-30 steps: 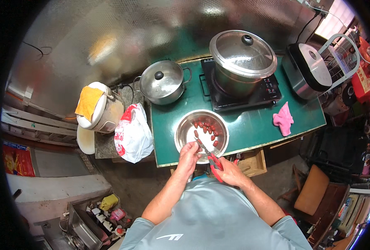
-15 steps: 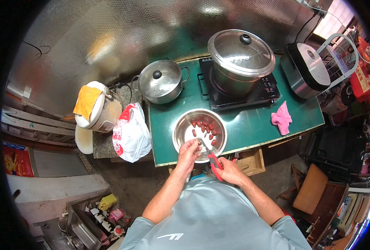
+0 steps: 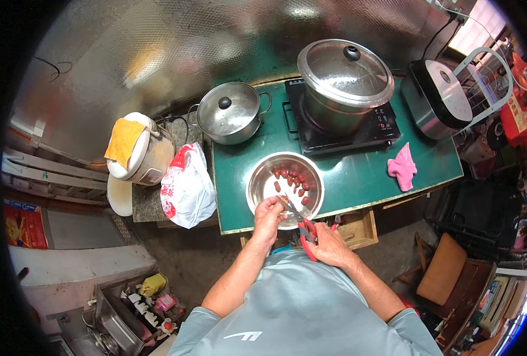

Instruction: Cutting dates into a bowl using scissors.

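Note:
Over the near rim of a steel bowl [image 3: 255,204], my left hand [image 3: 267,218] is closed in a pinch on a small reddish-brown date [image 3: 284,200]. My right hand [image 3: 331,244] grips red-handled scissors [image 3: 305,228]. Their blades are apart and reach the date at my left fingertips. Several red dates [image 3: 295,178] lie in the far and right part of the bowl, with a single one nearer the middle. The bowl stands at the front edge of a green table [image 3: 352,185]. My fingers hide part of the date.
Behind the bowl are a lidded pot [image 3: 229,114] and a large lidded pot [image 3: 346,83] on a black induction cooker [image 3: 317,142]. A pink cloth [image 3: 401,168] and a rice cooker [image 3: 438,98] are on the right. At left sits a white plastic bag [image 3: 187,193]. An open drawer [image 3: 359,231] juts out below.
The scissors have opened, their handles and blades spreading apart around the date. My left hand stays almost where it was, and the view has shifted slightly.

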{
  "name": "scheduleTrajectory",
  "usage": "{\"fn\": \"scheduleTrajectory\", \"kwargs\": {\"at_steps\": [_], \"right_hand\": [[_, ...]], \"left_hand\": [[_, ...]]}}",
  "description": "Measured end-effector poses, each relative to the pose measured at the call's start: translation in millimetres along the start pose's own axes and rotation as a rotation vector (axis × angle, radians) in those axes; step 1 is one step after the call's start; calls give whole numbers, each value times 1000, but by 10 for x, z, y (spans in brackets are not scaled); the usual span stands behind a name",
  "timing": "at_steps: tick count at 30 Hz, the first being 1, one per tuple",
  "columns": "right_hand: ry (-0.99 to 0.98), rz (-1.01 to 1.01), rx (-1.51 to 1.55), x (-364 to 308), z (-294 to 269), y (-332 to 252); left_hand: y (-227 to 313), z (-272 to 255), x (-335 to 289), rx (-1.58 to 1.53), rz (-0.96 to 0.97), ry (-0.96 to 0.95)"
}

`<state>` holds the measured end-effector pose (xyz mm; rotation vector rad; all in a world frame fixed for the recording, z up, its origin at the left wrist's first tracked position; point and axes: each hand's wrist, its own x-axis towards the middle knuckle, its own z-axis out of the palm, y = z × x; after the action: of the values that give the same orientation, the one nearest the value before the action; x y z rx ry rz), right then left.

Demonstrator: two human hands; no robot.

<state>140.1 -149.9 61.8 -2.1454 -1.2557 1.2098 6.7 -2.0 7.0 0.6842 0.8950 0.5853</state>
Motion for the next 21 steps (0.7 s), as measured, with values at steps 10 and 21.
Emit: {"fn": "scheduleTrajectory", "kwargs": {"at_steps": [10, 21], "right_hand": [[-21, 44, 15, -24, -45, -63], [7, -29, 55, 19, 20, 64]], "left_hand": [[-5, 10, 10, 83, 15, 44], [21, -36, 70, 217, 77, 64]]}}
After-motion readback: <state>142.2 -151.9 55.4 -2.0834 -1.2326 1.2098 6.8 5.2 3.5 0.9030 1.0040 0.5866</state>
